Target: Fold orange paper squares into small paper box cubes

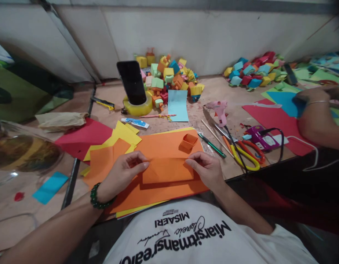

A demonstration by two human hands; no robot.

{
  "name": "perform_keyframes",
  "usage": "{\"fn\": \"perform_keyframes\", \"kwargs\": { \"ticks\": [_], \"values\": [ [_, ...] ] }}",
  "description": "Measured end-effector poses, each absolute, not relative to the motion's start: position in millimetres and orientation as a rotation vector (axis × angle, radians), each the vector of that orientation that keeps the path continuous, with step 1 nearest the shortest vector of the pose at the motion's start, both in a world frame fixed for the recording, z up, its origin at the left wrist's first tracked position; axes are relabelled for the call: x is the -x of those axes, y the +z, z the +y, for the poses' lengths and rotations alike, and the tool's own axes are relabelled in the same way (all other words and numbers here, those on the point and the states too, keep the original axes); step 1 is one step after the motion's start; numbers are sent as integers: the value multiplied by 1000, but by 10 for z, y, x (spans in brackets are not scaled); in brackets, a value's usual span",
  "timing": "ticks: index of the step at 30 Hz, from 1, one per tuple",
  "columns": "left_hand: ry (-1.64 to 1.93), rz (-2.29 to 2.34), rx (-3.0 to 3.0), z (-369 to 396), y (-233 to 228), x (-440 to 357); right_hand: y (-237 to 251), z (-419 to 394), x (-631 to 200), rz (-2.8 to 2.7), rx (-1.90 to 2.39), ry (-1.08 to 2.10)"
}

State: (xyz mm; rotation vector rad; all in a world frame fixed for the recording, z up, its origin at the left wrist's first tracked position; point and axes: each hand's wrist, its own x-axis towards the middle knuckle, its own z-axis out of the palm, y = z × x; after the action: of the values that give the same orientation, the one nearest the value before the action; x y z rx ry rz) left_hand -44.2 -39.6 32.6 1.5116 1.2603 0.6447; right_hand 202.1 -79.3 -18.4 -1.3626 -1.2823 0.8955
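Pinching the orange strip (168,171) at its two upper corners: left hand (125,170) on one end, right hand (209,171) on the other, thumbs on the near face, the other fingers mostly behind. Hands are well apart, strip spanning the gap, right above the orange stack (155,143) on the surface (197,123). Shadow under the lower edge suggests it's tipped slightly off the stack; can't confirm contact there.

Handling: should be very light, thin paper or light card. Probably bends easily across the span but takes a crease well. Looks folded along the top; layer count not readable. Dry and matte, so I'd expect decent fingertip grip, little slip. Main risk is stray creases or a torn corner if pulled hard.

Best hold: light pinch near both ends of the top edge, as now, even tension, middle left free. Don't squeeze mid-span.

Small open box (189,142), also orange, sits on the stack just beyond the right hand. Likely crushable; keep knuckles off its walls.
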Motion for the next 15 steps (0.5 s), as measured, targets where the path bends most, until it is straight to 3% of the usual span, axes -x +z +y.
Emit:
{"fn": "perform_keyframes", "kwargs": {
  "ticks": [6, 15],
  "values": [
    [598, 1282, -1742, -349, 120, 484, -226, -781, -2031, -1473, 1438, 809],
    [324, 1436, -2486, -377, 10, 436, -278, -766, -1998, -2005, 1446, 382]
  ]
}}
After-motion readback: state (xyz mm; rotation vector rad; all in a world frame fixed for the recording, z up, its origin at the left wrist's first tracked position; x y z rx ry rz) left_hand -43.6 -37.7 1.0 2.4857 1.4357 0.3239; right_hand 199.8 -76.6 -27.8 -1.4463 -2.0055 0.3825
